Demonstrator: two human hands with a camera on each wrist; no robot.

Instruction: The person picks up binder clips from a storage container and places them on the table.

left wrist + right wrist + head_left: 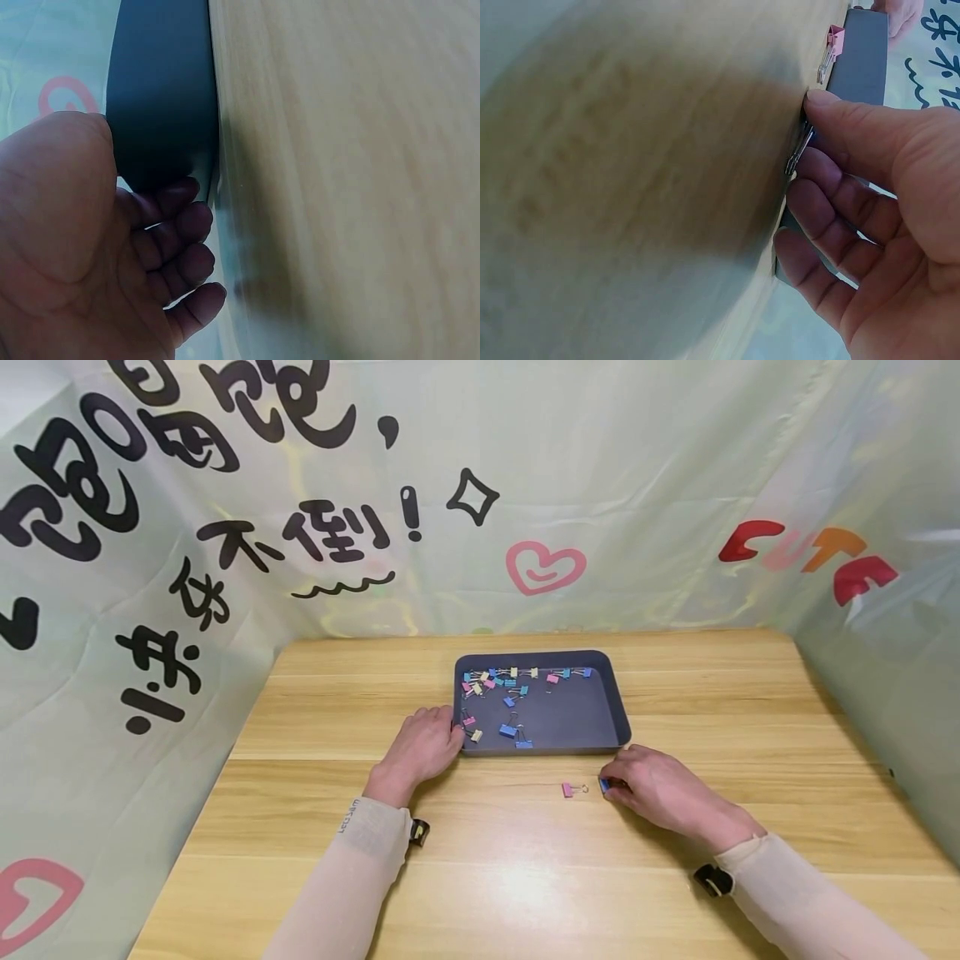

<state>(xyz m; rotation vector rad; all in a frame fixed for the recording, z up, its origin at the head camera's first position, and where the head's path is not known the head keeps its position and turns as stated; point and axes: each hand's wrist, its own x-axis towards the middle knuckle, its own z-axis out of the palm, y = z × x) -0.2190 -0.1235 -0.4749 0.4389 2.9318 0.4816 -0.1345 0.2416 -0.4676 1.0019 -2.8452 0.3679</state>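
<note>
My left hand [424,742] grips the near-left corner of a dark grey tray [617,710]. In the left wrist view its thumb lies at the rim of the tray [161,90] and the fingers curl against the outer wall. Right of the tray's front edge, my right hand [660,787] pinches a blue binder clip [604,785] at the tabletop. The right wrist view shows the clip's metal handles [801,150] between thumb and fingers, its body mostly hidden. Just left of that hand, a pink binder clip [567,790] lies on the table, handles pointing right.
Inside the tray lie several small binder clips in blue, teal, pink and cream, mostly along its left side and back edge, such as a blue clip [508,731]. The wooden table [337,877] meets printed cloth walls [645,510] at the back and sides.
</note>
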